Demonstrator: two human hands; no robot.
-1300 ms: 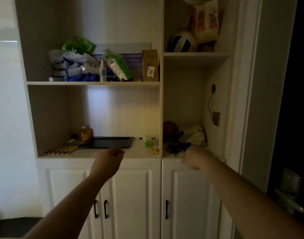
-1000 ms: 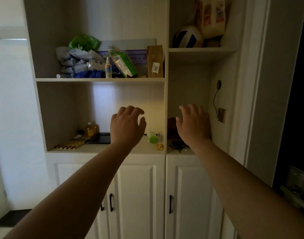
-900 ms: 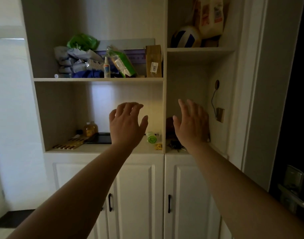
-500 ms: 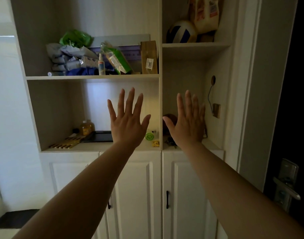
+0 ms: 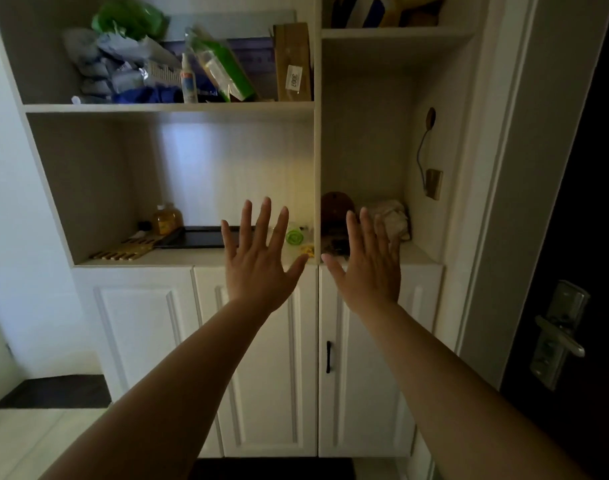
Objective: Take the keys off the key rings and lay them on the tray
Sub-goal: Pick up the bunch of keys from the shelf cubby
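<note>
A dark flat tray (image 5: 192, 237) lies on the counter of the left cabinet niche. A dark bunch of keys (image 5: 336, 245) sits on the counter of the right niche, partly hidden behind my right hand. My left hand (image 5: 260, 263) is held up in front of the cabinet with fingers spread, palm away from me, empty. My right hand (image 5: 367, 266) is raised beside it in the same way, also empty. Both hands are in the air, short of the shelves.
On the counter stand a yellow bottle (image 5: 166, 220), a wooden rack (image 5: 123, 249), a green roll (image 5: 293, 236) and a small yellow item (image 5: 306, 250). A crumpled cloth (image 5: 391, 218) lies in the right niche. Upper shelves are cluttered. A door handle (image 5: 557, 336) is at right.
My hands rose from loose fists near the counter and spread open in front of the cabinet; in the last half second they sank a little in view as the camera moved closer.
</note>
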